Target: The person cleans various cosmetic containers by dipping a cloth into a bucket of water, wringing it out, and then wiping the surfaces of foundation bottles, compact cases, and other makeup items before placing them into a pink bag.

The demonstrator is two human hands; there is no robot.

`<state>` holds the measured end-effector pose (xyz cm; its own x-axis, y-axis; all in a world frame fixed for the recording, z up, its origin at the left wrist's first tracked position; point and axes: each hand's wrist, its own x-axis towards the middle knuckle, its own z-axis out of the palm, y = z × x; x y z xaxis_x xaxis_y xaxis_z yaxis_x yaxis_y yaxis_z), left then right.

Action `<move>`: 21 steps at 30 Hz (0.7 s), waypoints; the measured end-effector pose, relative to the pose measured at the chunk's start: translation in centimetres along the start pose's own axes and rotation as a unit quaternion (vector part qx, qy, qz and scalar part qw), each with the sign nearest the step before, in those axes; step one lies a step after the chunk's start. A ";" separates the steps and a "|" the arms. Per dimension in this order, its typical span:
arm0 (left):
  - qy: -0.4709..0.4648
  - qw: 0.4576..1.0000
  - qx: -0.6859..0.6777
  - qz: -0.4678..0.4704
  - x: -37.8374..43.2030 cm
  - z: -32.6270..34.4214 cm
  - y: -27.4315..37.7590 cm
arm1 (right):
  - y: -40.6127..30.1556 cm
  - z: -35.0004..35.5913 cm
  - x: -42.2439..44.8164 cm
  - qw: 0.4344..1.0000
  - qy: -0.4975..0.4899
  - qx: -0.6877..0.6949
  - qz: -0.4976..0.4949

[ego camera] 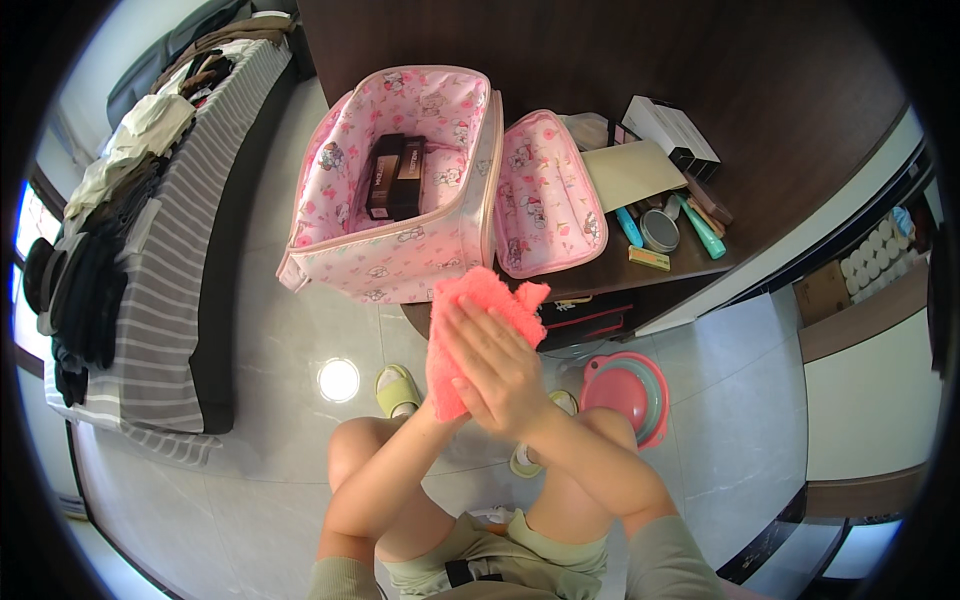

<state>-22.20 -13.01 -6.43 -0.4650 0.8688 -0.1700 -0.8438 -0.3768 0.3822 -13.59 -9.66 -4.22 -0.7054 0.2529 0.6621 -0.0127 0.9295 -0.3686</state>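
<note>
A coral-pink fluffy cloth (450, 386) lies between my two hands, in front of the open pink patterned cosmetic case (382, 270). My right hand (495, 367) presses flat on top of the cloth, fingers pointing up and left. Beneath it, my left hand (433, 397) supports the cloth; its fingers are mostly hidden. Inside the case stand black boxes (397, 176) with writing on them. The case's lid (551, 195) hangs folded out to the right, its patterned lining showing.
On the dark wooden surface (570, 45) are a white box (667, 131), a beige envelope (634, 172), a round metal tin (660, 230), a teal tube (701, 229) and a small yellow box (649, 259). A pink collapsible basin (619, 390) sits on the floor. Clothes cover part of the striped bed (176, 300).
</note>
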 end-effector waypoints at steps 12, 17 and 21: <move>-0.075 0.995 0.013 0.057 -1.5 1.4 2.4 | -0.1 0.4 -0.2 0.999 0.024 0.036 0.000; -0.012 0.996 0.083 0.036 0.4 -0.2 1.2 | -0.1 0.1 -0.3 0.998 -0.014 -0.019 -0.060; 0.050 0.998 0.027 -0.003 -0.8 0.3 -0.2 | 0.7 -0.1 0.1 1.000 0.009 0.009 0.011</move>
<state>-21.58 -13.48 -6.09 -0.4862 0.8341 -0.2607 -0.8324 -0.3513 0.4285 -13.64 -8.94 -4.33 -0.6928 0.2773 0.6657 -0.0106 0.9191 -0.3939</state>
